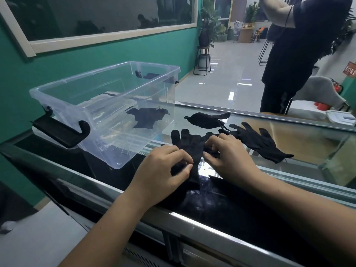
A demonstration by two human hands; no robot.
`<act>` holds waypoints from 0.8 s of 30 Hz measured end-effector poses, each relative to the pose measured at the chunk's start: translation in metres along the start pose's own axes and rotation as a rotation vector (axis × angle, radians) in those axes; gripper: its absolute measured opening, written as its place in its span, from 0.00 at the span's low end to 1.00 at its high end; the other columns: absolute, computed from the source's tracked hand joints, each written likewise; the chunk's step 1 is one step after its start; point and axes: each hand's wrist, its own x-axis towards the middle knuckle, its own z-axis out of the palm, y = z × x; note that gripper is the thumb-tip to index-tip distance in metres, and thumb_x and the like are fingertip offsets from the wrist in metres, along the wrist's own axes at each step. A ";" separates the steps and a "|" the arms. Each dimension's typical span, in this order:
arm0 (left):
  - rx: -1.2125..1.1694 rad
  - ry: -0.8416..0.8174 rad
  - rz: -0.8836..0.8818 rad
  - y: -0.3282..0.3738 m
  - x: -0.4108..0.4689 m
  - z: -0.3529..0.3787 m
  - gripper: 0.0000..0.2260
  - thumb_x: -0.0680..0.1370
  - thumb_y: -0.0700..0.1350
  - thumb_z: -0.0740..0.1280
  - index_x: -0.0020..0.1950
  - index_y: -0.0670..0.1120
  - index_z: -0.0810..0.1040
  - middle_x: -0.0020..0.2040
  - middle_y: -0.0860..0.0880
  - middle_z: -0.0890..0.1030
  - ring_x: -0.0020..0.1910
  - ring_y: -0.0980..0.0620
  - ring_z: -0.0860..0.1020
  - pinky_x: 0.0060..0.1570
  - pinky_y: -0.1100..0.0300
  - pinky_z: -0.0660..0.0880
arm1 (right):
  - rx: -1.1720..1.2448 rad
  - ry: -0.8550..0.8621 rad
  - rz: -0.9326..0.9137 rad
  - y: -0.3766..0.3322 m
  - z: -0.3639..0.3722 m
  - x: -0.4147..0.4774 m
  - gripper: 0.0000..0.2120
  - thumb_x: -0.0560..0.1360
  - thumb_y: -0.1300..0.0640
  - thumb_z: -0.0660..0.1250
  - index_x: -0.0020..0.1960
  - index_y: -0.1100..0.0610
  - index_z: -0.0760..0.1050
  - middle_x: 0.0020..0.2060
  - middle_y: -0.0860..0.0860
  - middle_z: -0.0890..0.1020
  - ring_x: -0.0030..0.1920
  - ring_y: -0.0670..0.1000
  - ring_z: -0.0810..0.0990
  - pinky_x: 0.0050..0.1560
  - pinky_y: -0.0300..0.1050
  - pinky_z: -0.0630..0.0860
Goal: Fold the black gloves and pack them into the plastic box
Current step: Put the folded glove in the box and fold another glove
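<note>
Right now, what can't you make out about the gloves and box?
Head view only.
Glove being folded: cuff end hidden under the left hand and right hand.
Boxed glove: blurred by plastic box wall reflections, fold unclear.
Far bundle: black on dark glass, glove count unclear.

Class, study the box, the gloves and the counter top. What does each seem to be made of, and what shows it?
The box looks like clear, glossy hard plastic: you can see through its walls. The gloves look like soft matt black fabric, probably knitted: one wrinkles where it is pinched. The counter top is likely glass, since it mirrors the room, with a shiny metal edge.
</note>
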 end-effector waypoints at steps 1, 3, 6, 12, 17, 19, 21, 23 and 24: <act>-0.014 -0.018 -0.009 0.000 0.000 0.000 0.03 0.80 0.49 0.73 0.52 0.52 0.87 0.44 0.56 0.84 0.46 0.55 0.81 0.51 0.53 0.79 | -0.008 0.001 0.003 0.000 0.000 0.000 0.06 0.78 0.50 0.74 0.50 0.51 0.81 0.41 0.47 0.77 0.47 0.54 0.74 0.56 0.53 0.72; -0.053 -0.044 -0.031 -0.001 -0.001 0.001 0.03 0.80 0.49 0.74 0.52 0.53 0.86 0.44 0.56 0.84 0.45 0.55 0.82 0.48 0.53 0.80 | -0.030 -0.001 0.008 0.000 0.000 0.000 0.05 0.78 0.50 0.74 0.50 0.51 0.82 0.42 0.47 0.78 0.48 0.54 0.75 0.56 0.53 0.72; -0.094 -0.043 -0.082 -0.002 -0.002 0.001 0.04 0.79 0.46 0.76 0.53 0.53 0.86 0.43 0.57 0.85 0.45 0.55 0.84 0.47 0.54 0.82 | -0.056 0.002 0.009 0.000 -0.001 0.000 0.04 0.79 0.51 0.73 0.49 0.51 0.82 0.43 0.48 0.79 0.49 0.55 0.75 0.55 0.53 0.70; -0.076 -0.036 -0.132 -0.006 -0.001 0.002 0.07 0.79 0.48 0.78 0.56 0.56 0.85 0.49 0.60 0.82 0.49 0.57 0.82 0.52 0.56 0.82 | 0.000 -0.016 0.069 -0.001 -0.004 0.003 0.06 0.84 0.53 0.66 0.49 0.54 0.76 0.46 0.50 0.78 0.50 0.55 0.73 0.56 0.53 0.70; -0.022 -0.076 -0.167 -0.007 -0.002 0.003 0.09 0.81 0.55 0.74 0.61 0.58 0.86 0.57 0.62 0.82 0.59 0.60 0.80 0.61 0.57 0.80 | 0.297 0.067 0.204 0.000 -0.014 0.005 0.07 0.87 0.54 0.63 0.52 0.54 0.74 0.45 0.48 0.81 0.48 0.51 0.77 0.43 0.44 0.69; -0.018 -0.081 -0.162 -0.006 -0.001 0.003 0.09 0.82 0.54 0.74 0.61 0.58 0.87 0.57 0.63 0.81 0.60 0.61 0.79 0.62 0.58 0.79 | 0.367 0.123 0.206 -0.001 -0.017 0.004 0.06 0.87 0.54 0.62 0.53 0.54 0.73 0.44 0.48 0.81 0.48 0.49 0.78 0.43 0.43 0.70; -0.016 -0.091 -0.153 -0.007 -0.001 0.003 0.09 0.82 0.54 0.74 0.61 0.59 0.87 0.57 0.63 0.81 0.60 0.61 0.79 0.63 0.59 0.78 | 0.413 0.166 0.189 -0.004 -0.020 0.003 0.06 0.87 0.54 0.62 0.53 0.54 0.73 0.44 0.49 0.81 0.47 0.49 0.78 0.44 0.44 0.72; -0.017 -0.111 -0.139 -0.007 -0.001 0.003 0.09 0.82 0.54 0.74 0.62 0.59 0.87 0.57 0.64 0.81 0.62 0.61 0.78 0.64 0.58 0.78 | 0.452 0.178 0.159 -0.006 -0.021 0.002 0.05 0.87 0.54 0.62 0.54 0.54 0.73 0.44 0.50 0.81 0.48 0.49 0.80 0.47 0.46 0.74; -0.021 -0.120 -0.127 -0.006 0.000 0.003 0.09 0.82 0.54 0.74 0.62 0.59 0.87 0.58 0.64 0.82 0.62 0.61 0.79 0.65 0.57 0.78 | 0.458 0.171 0.142 -0.007 -0.021 0.002 0.04 0.87 0.55 0.63 0.55 0.54 0.73 0.45 0.51 0.82 0.49 0.50 0.80 0.49 0.46 0.75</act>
